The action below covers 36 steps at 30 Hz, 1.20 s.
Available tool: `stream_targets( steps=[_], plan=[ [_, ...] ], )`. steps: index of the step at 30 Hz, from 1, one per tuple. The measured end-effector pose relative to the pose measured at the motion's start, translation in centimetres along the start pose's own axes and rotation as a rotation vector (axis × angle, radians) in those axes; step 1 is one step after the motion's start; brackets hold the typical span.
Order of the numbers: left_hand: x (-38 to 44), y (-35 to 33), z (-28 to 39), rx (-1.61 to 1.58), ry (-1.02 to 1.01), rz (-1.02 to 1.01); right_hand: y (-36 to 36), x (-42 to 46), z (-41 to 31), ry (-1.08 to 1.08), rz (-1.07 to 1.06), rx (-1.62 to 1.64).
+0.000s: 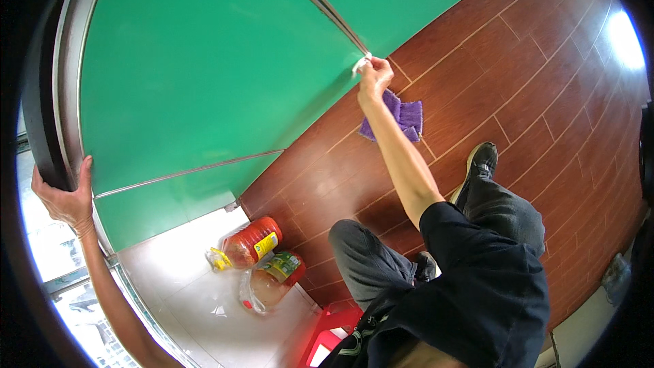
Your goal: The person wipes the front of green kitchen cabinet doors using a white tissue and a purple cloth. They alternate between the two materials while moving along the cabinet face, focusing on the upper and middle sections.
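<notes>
My left hand grips the metal-trimmed dark edge at the far left, thumb on the inner side and fingers around the outside. My right hand pinches a small white cloth or tissue. It presses this against the lower end of a metal strip that runs between two glossy green panels. Just beneath my right wrist, a folded purple cloth lies on the wood-look tiled floor. The inner face of the white piece is hidden by my fingers.
Two large plastic bottles with reddish contents lie on pale tiles at lower left. Something red and white stands by my body. My shoe and bent knees occupy the floor at right. A transparent bag-like item sits far right.
</notes>
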<state>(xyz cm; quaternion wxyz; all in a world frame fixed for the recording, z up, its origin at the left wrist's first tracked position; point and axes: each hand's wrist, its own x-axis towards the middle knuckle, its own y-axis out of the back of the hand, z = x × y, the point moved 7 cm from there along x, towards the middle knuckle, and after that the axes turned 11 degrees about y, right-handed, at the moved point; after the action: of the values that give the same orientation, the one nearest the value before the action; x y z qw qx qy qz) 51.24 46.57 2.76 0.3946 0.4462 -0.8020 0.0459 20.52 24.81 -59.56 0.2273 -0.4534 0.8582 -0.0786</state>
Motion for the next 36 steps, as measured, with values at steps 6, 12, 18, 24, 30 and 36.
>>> stream_targets(
  steps=[6, 12, 18, 24, 30, 36],
  plan=[
    [0.0, 0.3, 0.8, -0.079, 0.034, -0.02, -3.0, -2.0, -7.3, 0.304, -0.296, 0.339],
    [0.0, 0.7, 2.3, -0.201, 0.035, -0.017, -1.0, -1.5, -6.3, -0.007, -0.013, -0.148],
    [0.0, 0.9, 2.9, -0.254, 0.027, -0.015, -8.2, -7.2, -20.2, 0.416, -0.364, 0.397],
    [0.8, 2.2, 4.6, -0.29, 0.003, 0.0, -10.2, -13.5, -29.5, 0.253, -0.896, 0.584],
    [1.2, 3.0, 5.4, -0.28, -0.014, 0.009, -6.8, -11.3, -27.0, 0.048, -0.839, 0.722],
    [1.1, 2.6, 5.2, -0.264, 0.006, 0.009, -0.6, 0.9, -23.8, 0.407, -0.261, 0.325]
  ],
)
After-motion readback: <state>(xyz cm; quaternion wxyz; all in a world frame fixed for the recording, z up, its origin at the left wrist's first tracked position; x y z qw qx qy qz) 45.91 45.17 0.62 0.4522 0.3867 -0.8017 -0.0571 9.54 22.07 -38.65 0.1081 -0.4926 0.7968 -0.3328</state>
